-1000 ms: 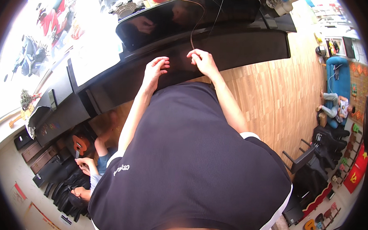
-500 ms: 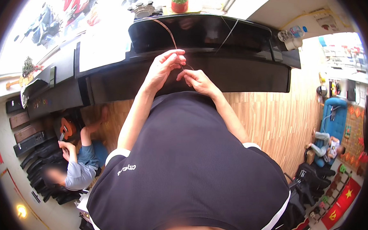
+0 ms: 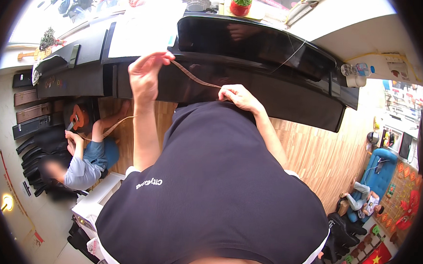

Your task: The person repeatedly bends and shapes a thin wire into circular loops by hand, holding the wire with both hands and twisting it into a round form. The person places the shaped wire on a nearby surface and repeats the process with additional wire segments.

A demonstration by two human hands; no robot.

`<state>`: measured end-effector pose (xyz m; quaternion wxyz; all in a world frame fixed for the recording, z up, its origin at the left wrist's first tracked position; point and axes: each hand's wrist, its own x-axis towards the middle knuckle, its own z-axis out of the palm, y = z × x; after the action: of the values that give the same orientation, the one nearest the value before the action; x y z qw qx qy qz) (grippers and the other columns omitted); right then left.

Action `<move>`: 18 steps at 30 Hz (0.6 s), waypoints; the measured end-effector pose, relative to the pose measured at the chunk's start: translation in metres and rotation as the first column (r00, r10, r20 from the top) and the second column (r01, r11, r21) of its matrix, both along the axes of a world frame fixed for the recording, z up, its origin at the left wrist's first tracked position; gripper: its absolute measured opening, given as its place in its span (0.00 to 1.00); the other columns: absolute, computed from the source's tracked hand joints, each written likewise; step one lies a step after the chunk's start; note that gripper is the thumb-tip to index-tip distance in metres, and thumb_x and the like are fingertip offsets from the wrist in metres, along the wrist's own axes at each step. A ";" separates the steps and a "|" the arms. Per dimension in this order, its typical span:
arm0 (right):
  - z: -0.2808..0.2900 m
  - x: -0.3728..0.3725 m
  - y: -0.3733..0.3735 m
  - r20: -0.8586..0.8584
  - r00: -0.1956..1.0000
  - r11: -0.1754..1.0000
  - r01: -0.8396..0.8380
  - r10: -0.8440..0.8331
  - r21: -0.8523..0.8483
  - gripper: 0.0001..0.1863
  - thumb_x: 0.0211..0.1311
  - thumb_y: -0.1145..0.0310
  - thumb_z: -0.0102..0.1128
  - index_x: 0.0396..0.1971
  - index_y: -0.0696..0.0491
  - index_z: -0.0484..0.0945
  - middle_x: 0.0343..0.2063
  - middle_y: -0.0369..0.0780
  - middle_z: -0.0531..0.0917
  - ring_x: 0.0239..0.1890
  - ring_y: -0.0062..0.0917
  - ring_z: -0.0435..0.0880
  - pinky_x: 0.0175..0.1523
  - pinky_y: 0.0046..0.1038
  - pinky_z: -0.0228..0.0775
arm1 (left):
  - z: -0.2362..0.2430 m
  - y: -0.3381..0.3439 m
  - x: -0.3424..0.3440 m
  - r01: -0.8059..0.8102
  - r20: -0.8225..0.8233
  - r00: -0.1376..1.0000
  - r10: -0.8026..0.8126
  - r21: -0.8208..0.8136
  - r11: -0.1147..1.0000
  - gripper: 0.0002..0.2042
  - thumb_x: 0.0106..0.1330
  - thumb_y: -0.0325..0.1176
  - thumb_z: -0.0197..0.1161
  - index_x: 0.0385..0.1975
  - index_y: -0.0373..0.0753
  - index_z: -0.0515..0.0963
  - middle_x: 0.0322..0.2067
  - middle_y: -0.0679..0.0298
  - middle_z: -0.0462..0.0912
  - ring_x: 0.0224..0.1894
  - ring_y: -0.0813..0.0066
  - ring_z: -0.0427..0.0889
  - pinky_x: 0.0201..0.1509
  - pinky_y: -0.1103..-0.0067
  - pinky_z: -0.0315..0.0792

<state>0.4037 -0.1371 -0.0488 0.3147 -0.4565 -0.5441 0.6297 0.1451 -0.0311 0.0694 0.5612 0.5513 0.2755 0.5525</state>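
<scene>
A narrow, flat tan strip like a soft tape (image 3: 195,78) runs between my two hands, sagging slightly in front of a glossy black cabinet like an upright piano (image 3: 288,95). My left hand (image 3: 145,77) is raised at the left, pinching the strip between thumb and fingers. Close to the front of my dark shirt (image 3: 210,169), my right hand (image 3: 241,96) has its fingers closed on the strip's other part. A further tan length (image 3: 110,130) shows beyond my left forearm, hanging over the floor; how it joins is hidden.
At the left a seated person (image 3: 90,162) holds a small orange-brown guitar (image 3: 80,119). Another person (image 3: 364,200) sits on a blue sofa (image 3: 382,168) far right. A potted plant (image 3: 240,8) and water bottles (image 3: 358,70) stand by the black cabinet.
My hands, close together before, are now apart. My left hand has moved left, and the strip stretches between both hands. The whole view has shifted a little.
</scene>
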 end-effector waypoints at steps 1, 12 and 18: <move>-0.005 0.001 0.000 -0.026 1.000 1.000 0.012 -0.012 0.019 0.14 0.70 0.65 0.48 0.26 0.56 0.76 0.20 0.31 0.72 0.26 0.15 0.66 0.35 0.22 0.62 | -0.009 0.002 -0.018 -0.036 0.023 0.999 0.036 0.005 0.999 0.08 0.65 0.21 0.60 0.42 0.32 0.81 0.33 0.54 0.84 0.37 0.66 0.82 0.45 0.76 0.75; -0.004 0.015 -0.011 -0.638 0.762 0.975 -0.043 -0.109 -0.217 0.24 0.70 0.54 0.52 0.14 0.47 0.61 0.13 0.25 0.56 0.17 0.11 0.50 0.23 0.19 0.43 | -0.031 -0.012 -0.108 -0.406 -0.161 0.900 0.404 0.022 0.913 0.06 0.64 0.21 0.60 0.39 0.30 0.82 0.35 0.56 0.84 0.39 0.72 0.83 0.48 0.80 0.77; 0.026 -0.012 0.011 -0.667 0.744 0.984 -0.107 -0.015 -0.142 0.12 0.72 0.62 0.48 0.41 0.56 0.72 0.14 0.28 0.63 0.17 0.12 0.59 0.25 0.16 0.53 | -0.061 -0.049 -0.091 -0.316 -0.521 0.826 0.215 -0.112 0.942 0.06 0.65 0.20 0.60 0.38 0.30 0.82 0.34 0.58 0.85 0.37 0.74 0.84 0.46 0.82 0.78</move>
<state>0.3921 -0.1264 -0.0233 0.4319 -0.2136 -0.3510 0.8029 0.0541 -0.0797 0.0081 0.4384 0.5745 0.5385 0.4334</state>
